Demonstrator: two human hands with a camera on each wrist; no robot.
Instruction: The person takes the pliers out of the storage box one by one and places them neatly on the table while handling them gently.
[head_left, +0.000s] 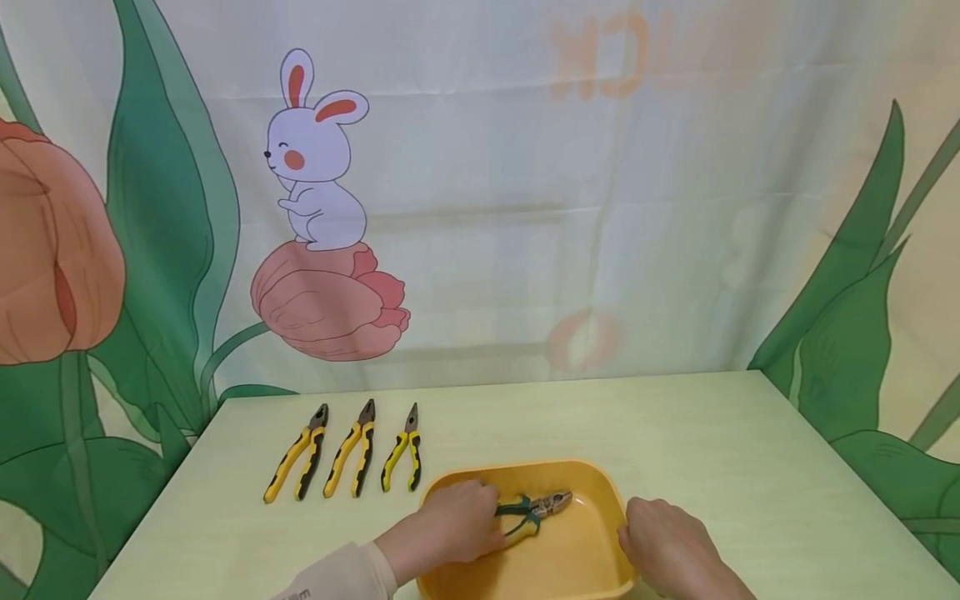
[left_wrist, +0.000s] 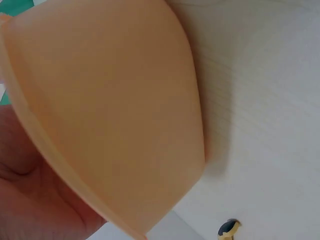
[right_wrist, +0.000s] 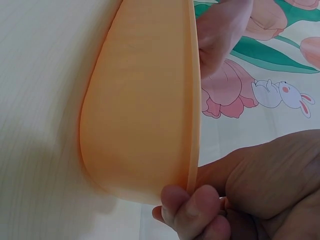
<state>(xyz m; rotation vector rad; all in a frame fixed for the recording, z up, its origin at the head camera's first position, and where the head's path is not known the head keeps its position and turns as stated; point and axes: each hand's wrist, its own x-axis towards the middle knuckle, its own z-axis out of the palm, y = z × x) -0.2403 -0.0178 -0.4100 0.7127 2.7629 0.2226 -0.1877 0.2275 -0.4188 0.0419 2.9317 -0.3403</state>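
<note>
A pair of pliers [head_left: 542, 507] with green-and-yellow handles and a metal head lies within a yellow plastic bin [head_left: 577, 554], its head pointing to the right. My left hand [head_left: 461, 521] reaches over the bin's left side and grips the handle ends, which it hides. In the left wrist view, the bin's outer wall [left_wrist: 115, 115] covers most of that hand [left_wrist: 40, 195]. My right hand [head_left: 667, 542] holds the bin's right rim. Thumb and fingers of the right hand [right_wrist: 220, 200] pinch the rim near a corner in the right wrist view.
Left of the bin, three pliers with yellow-and-black handles lie in a row on the pale table [head_left: 720, 442]: left pliers [head_left: 306, 450], middle pliers [head_left: 356, 446] and smaller needle-nose pliers [head_left: 405, 446]. Behind the table hangs a printed curtain [head_left: 480, 250].
</note>
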